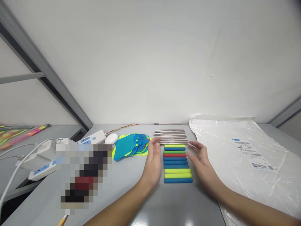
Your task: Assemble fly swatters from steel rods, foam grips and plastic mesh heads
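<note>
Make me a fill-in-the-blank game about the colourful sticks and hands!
1. In the row of coloured tubes, the one nearest the person is ___.
2. The tube between the green tube and a blue tube is ___.
3. The white bag lies nearer the right hand than the ___ one.
4. The number of metal rods set apart from the rest is ___.
Missing words: blue; red; left; one.

Rods behind sticks, mesh pieces left, bag right
</note>
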Demonstrator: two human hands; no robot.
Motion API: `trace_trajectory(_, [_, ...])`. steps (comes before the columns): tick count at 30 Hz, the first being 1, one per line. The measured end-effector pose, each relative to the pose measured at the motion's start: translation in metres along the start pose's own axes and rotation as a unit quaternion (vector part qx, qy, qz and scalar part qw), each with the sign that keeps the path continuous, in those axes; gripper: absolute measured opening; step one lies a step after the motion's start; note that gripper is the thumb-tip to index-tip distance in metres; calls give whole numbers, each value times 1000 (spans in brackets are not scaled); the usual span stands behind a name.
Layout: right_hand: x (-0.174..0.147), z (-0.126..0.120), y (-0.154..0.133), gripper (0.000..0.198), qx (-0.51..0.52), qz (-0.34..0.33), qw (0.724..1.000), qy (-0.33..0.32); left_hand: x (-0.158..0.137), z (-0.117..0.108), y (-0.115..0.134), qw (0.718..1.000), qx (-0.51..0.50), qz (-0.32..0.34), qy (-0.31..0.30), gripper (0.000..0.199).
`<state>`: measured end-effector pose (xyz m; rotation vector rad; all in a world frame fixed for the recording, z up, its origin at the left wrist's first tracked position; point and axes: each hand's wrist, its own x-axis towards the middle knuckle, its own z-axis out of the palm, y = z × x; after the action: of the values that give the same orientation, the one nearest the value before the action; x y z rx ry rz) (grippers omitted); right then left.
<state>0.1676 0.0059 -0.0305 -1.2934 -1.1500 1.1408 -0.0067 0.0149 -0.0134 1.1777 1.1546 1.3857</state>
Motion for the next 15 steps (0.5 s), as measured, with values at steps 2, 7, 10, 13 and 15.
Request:
trace_trajectory(2, [2,-2,0,52,-25,9,1000,3,0,-2,6,999,30,30,-17,36])
trace_trajectory(7, [8,-8,-8,49,-70,-22,997,7,1,-9,15,991,106,66,-56,31])
trace_trajectory(10, [22,-13,-11,40,-140,-76,986,-46,1,-12,15,963,197,155,-103,21])
trace_trajectory(13, [45,-16,-14,29,-256,-171,944,-121,-3,-13,15,911,282,246,-173,14])
trace_trajectory(15, [65,-16,-15,24,-317,-197,919,-123,-7,-12,16,886,321,268,-200,15])
